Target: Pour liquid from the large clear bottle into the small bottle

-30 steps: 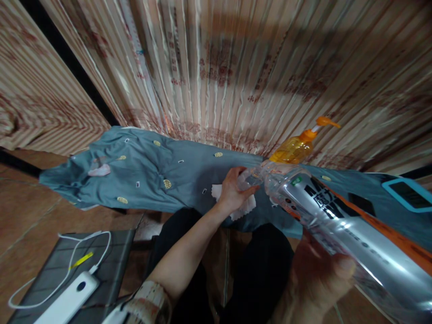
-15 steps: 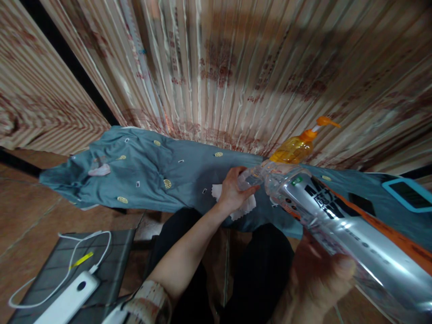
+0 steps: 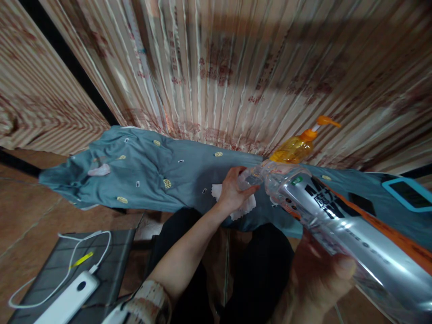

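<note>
Over the middle of a narrow table (image 3: 189, 159) covered by a grey-green cloth (image 3: 145, 157) with pineapple prints, the left hand (image 3: 232, 191) is closed around a small clear container (image 3: 249, 177), fingers and thumb on its sides. At the lower right, the right hand (image 3: 320, 274) grips a large plastic bottle (image 3: 357, 234) with a silver and orange label, its thumb along the near side. The large plastic bottle lies slanted in the view, its narrow clear end pointing left toward the small clear container; whether the two touch is hard to tell. The contents of both are unclear.

Beneath the left hand lies a white scallop-edged piece (image 3: 245, 209), partly hidden. Just beyond the large plastic bottle's narrow end is a yellow pump bottle (image 3: 293, 149) with an orange pump head, its lower part hidden. To the right on the cloth are a dark flat object (image 3: 362, 204) and a light-blue framed device (image 3: 409, 194); near the left end is a pale pinkish item (image 3: 99, 169).

A pleated curtain (image 3: 236, 72) hangs behind. At the lower left, a dark stool (image 3: 118, 256) holds a white device (image 3: 69, 299) with a white cable (image 3: 70, 256) and a yellow strip (image 3: 81, 260). The person's dark-clad legs (image 3: 266, 270) show below, above a brown tiled floor (image 3: 23, 211).
</note>
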Tool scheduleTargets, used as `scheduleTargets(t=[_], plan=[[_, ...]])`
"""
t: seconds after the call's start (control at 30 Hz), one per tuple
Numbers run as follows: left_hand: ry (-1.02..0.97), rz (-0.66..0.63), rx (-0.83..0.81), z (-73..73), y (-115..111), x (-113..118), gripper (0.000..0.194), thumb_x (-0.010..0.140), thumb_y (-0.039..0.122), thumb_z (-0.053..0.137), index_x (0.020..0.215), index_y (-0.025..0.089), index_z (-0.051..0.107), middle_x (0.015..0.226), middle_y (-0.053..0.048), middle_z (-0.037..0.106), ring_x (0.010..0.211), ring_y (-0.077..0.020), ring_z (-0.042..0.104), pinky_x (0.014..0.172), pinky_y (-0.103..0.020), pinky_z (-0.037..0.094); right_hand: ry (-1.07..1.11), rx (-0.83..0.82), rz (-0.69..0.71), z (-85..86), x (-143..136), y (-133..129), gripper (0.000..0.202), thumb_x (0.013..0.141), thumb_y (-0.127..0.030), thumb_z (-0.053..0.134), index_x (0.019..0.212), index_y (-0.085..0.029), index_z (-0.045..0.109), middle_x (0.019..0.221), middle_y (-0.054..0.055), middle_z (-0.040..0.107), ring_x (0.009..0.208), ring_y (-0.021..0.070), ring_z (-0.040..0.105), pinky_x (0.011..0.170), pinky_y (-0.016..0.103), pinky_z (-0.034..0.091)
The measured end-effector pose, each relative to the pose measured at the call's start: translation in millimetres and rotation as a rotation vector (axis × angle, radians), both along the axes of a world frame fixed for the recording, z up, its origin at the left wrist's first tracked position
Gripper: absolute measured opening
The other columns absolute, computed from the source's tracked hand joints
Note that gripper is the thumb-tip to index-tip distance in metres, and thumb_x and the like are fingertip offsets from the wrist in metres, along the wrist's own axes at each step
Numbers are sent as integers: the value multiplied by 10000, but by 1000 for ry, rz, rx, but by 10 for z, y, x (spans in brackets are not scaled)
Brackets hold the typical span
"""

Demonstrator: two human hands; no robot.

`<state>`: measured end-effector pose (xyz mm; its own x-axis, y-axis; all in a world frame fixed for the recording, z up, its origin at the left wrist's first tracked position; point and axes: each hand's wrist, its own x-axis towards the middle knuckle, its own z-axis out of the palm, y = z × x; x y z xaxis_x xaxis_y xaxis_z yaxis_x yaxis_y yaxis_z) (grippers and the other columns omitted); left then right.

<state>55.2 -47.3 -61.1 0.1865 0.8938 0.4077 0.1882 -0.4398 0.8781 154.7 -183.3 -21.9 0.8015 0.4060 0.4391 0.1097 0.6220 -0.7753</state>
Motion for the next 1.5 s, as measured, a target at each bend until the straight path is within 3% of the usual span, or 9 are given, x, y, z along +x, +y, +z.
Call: scheduleTargets(t=[0.23,0.4,0.57,0.9,1.5], plan=[[-5,-5,-10,7,-2,-1,465,663,339,759,1048,199,541,1041,-57,614,998,-227,580,881,-368,466,-2,14,-26,-42,17,0,502,688,-347,632,1165,-228,530,1241,22,544,1217,274,477,955,539,448],[1,2,-10,3,-1,0,466,660,348,764,1042,201,541,1036,-56,616,991,-227,583,872,-369,470,-22,-36,-49,-18,8,-5,529,688,-394,615,1184,-242,512,1282,15,524,1230,272,461,964,545,441],[1,-5,-14,18,-10,-7,462,671,346,754,1047,185,540,1032,-64,615,1005,-230,581,877,-365,468,-7,-40,8,16,-8,-1,565,678,-410,633,1196,-210,529,1295,33,514,1225,272,465,978,525,434],[4,-4,-22,27,-12,-9,450,669,339,755,1040,202,539,1032,-56,615,998,-230,581,881,-373,466,-22,-59,-35,24,-21,-8,515,687,-401,612,1165,-220,546,1270,24,518,1227,283,457,953,539,448],[6,3,-12,20,-6,-2,465,663,343,756,1047,192,540,1038,-65,615,994,-230,581,874,-371,466,1,-19,5,69,-34,29,544,667,-416,655,1164,-216,563,1305,36,517,1235,278,466,996,534,430]])
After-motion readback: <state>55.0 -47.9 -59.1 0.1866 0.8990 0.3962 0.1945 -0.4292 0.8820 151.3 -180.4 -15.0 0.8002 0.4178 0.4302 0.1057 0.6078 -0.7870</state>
